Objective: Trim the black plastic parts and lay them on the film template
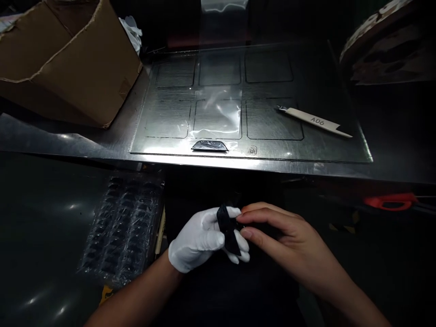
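Note:
My left hand [200, 238] wears a white glove and its fingers are closed round a small black flat part [228, 229], held below the table's front edge. My bare right hand [289, 243] meets it from the right, thumb and forefinger pinched at the part's right side. On the table lies a transparent sheet [163, 118] marked with several rectangles. A small black part [209, 146] rests at its front edge, under a piece of shiny clear film [218, 111].
A torn cardboard box [71, 59] stands at the back left. A white stick labelled A06 [315, 121] lies on the sheet's right side. A clear blister tray of dark parts [122, 227] sits low left. Red-handled scissors [391, 201] lie at the right.

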Demonstrator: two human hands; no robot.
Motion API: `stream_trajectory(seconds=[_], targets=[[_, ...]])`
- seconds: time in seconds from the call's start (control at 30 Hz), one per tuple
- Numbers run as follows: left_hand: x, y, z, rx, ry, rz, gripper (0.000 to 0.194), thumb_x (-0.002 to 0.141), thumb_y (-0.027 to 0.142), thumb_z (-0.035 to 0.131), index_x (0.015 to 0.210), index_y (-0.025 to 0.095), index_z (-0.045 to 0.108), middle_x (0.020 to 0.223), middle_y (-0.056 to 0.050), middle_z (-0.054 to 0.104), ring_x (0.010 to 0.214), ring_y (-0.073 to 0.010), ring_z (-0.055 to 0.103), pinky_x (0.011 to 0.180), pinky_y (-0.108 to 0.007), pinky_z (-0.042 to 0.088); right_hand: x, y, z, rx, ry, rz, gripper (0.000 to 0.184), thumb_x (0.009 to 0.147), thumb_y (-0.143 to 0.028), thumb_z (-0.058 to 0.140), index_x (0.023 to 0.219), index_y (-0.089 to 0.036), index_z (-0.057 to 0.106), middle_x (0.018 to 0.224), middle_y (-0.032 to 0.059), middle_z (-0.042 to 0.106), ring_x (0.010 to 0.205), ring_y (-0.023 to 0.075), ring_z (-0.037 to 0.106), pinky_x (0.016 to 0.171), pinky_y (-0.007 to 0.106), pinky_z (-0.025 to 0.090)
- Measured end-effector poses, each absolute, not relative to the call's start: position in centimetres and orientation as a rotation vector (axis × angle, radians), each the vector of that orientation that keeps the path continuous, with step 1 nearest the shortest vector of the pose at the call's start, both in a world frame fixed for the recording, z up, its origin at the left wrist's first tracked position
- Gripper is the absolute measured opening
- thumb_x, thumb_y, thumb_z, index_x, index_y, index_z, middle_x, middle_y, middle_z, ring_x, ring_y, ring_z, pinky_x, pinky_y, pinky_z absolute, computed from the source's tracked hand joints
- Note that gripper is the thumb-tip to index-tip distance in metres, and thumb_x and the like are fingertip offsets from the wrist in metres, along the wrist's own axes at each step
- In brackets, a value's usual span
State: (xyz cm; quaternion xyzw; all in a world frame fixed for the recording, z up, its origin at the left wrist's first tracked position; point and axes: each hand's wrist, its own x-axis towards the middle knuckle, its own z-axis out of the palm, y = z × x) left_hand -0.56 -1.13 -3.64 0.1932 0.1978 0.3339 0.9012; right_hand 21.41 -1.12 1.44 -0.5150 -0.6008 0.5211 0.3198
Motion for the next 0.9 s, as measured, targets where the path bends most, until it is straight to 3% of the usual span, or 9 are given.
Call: stream_trajectory(seconds=[0.1, 0.23, 0.33, 0.47, 0.57, 0.77, 0.9], targets=[[-0.5, -1.1, -3.6, 0.398, 0.422, 0.699, 0.05, 0.091, 0.036, 0.084, 0.134, 0.016, 0.066, 0.094, -0.015, 0.081, 0.081, -0.0222, 0.081, 0.07, -0.024, 0.062, 21.7, -1.3, 1.2, -1.346, -1.533, 1.461, 0.015, 0.099, -0.034, 0.075, 0.113, -0.038, 0.079, 0.116, -0.002, 0.077, 0.105, 0.0141, 0.074, 0.093, 0.023, 0.059], [-0.3, -1.2, -3.6, 0.385, 0.428, 0.718, 0.047, 0.09, 0.036, 0.086, 0.129, 0.016, 0.068, 0.092, -0.013, 0.081, 0.08, -0.0221, 0.08, 0.069, -0.024, 0.062, 21.5, -1.3, 0.4, -1.39, -1.167, 1.721, 0.036, 0.097, -0.048, 0.076, 0.128, -0.032, 0.069, 0.112, 0.0031, 0.076, 0.097, 0.016, 0.072, 0.079, 0.024, 0.061], [-0.3, -1.3, -3.6, 0.415, 0.451, 0.708, 0.046, 0.087, 0.035, 0.088, 0.124, 0.014, 0.07, 0.092, -0.013, 0.081, 0.082, -0.0232, 0.08, 0.07, -0.025, 0.063, 21.1, -1.1, 0.0, -1.354, -1.092, 1.93, 0.034, 0.097, -0.054, 0.074, 0.113, -0.023, 0.074, 0.092, 0.0021, 0.072, 0.079, 0.0115, 0.065, 0.067, 0.02, 0.054], [-0.5, -1.2, -3.0, 0.458, 0.549, 0.654, 0.045, 0.084, 0.03, 0.092, 0.123, 0.014, 0.074, 0.095, -0.014, 0.081, 0.088, -0.0263, 0.081, 0.073, -0.028, 0.063, 20.9, -0.8, 0.0, -1.316, -1.084, 2.012, 0.033, 0.098, -0.053, 0.072, 0.096, -0.02, 0.072, 0.079, -0.0024, 0.063, 0.068, 0.0078, 0.056, 0.065, 0.019, 0.049], [-0.5, -1.0, -2.1, 0.505, 0.741, 0.592, 0.047, 0.078, 0.022, 0.095, 0.121, 0.014, 0.077, 0.099, -0.014, 0.082, 0.093, -0.0275, 0.081, 0.08, -0.031, 0.064, 21.0, -1.2, 0.2, -1.431, -1.315, 1.799, 0.025, 0.101, -0.044, 0.068, 0.092, -0.021, 0.069, 0.074, -0.0036, 0.06, 0.064, 0.0081, 0.053, 0.058, 0.019, 0.045], [0.3, -1.1, -1.6, 0.661, 1.101, 0.684, 0.045, 0.079, 0.022, 0.093, 0.122, 0.019, 0.08, 0.115, -0.009, 0.082, 0.112, -0.0299, 0.076, 0.096, -0.035, 0.062, 19.8, -2.4, -0.3, -1.381, -1.985, 0.63, 0.004, 0.1, -0.018, 0.067, 0.097, -0.018, 0.067, 0.075, -0.0014, 0.061, 0.065, 0.0101, 0.057, 0.059, 0.024, 0.044], [0.0, -1.1, -2.2, 0.631, 1.092, 0.702, 0.047, 0.08, 0.026, 0.094, 0.124, 0.017, 0.079, 0.115, -0.01, 0.081, 0.111, -0.0286, 0.075, 0.097, -0.034, 0.061, 19.1, -2.5, -0.6, -1.354, -2.05, 0.571, 0.002, 0.1, -0.019, 0.068, 0.099, -0.017, 0.067, 0.077, 0.001, 0.063, 0.067, 0.0122, 0.059, 0.062, 0.026, 0.045]])
